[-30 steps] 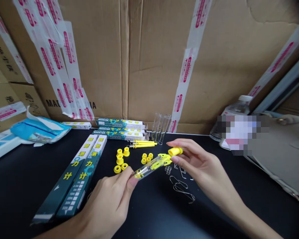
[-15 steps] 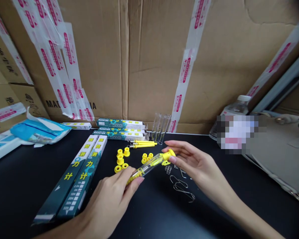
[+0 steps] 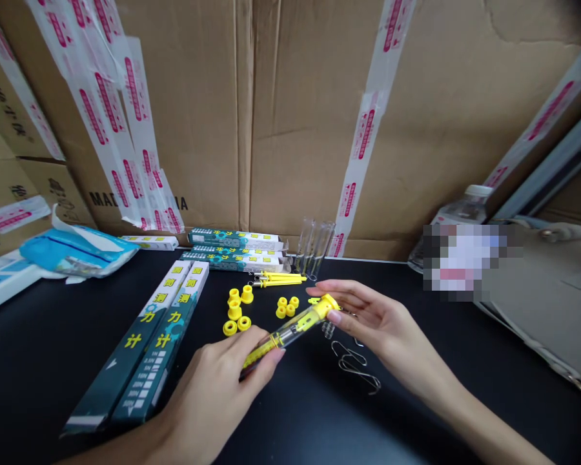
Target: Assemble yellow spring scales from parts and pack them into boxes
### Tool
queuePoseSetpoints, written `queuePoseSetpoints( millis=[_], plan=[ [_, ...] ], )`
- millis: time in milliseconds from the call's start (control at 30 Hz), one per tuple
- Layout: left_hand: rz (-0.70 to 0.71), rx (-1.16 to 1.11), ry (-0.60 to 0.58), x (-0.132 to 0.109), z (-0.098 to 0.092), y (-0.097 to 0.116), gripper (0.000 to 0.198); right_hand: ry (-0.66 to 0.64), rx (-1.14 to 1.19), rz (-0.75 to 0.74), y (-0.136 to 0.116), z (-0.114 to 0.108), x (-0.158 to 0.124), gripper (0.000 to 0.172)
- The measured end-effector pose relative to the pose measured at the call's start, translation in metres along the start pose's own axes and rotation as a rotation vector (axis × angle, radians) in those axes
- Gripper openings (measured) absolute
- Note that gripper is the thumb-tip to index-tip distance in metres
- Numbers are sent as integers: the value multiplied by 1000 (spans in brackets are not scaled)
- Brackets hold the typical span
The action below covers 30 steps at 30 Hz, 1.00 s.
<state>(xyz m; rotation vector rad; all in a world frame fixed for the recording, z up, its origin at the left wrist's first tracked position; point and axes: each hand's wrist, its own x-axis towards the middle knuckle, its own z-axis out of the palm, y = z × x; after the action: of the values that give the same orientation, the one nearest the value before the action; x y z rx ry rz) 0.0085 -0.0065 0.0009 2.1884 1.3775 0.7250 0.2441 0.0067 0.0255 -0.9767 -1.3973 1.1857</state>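
Observation:
My left hand (image 3: 217, 368) is closed round the lower part of a tubular spring scale (image 3: 294, 328), a clear tube with yellow and metal parts inside. The tube slants up to the right. At its upper end is a yellow cap (image 3: 327, 305), pinched between the thumb and fingers of my right hand (image 3: 380, 316). Beyond the tube lie small yellow caps (image 3: 286, 307) and larger yellow flanged caps (image 3: 235, 310). Wire S-hooks (image 3: 356, 368) and small springs (image 3: 328, 330) lie under and beside my right hand, which partly covers other small metal pieces.
Two long printed boxes (image 3: 159, 342) lie at left, more boxes (image 3: 232, 248) at the back. Yellow rods with springs (image 3: 281, 279) lie before upright clear tubes (image 3: 314, 248). A blue packet (image 3: 77, 248) is far left; a bottle (image 3: 459, 210) and grey bag (image 3: 552, 297) stand right. Cardboard (image 3: 295, 129) walls the back.
The spring scale has turned slightly in my hands, so the yellow piece inside shows its flat side. My right fingers have shifted a little on the cap. The view has moved slightly.

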Motion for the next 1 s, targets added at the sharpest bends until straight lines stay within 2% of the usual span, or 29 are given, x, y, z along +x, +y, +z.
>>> queuePoseSetpoints(
  millis=[267,367,433,533,667,867,1000],
  plan=[
    [57,-79,50,0,0,-1,23,17,17,61,3,1,1,26],
    [70,-128,111,1,2,-1,19,29,-8,75,2,0,1,25],
    [55,-145,169,2,2,0,26,31,-15,93,2,-1,1,26],
    [45,-172,212,2,1,1,28,10,69,149,5,-1,1,29],
    [63,-226,177,1,-1,3,19,12,173,195,7,-1,2,31],
    [143,-356,127,0,0,3,34,-4,223,223,8,4,-2,35],
    [187,-301,123,-2,-1,3,29,14,241,232,8,5,-4,29]
  ],
)
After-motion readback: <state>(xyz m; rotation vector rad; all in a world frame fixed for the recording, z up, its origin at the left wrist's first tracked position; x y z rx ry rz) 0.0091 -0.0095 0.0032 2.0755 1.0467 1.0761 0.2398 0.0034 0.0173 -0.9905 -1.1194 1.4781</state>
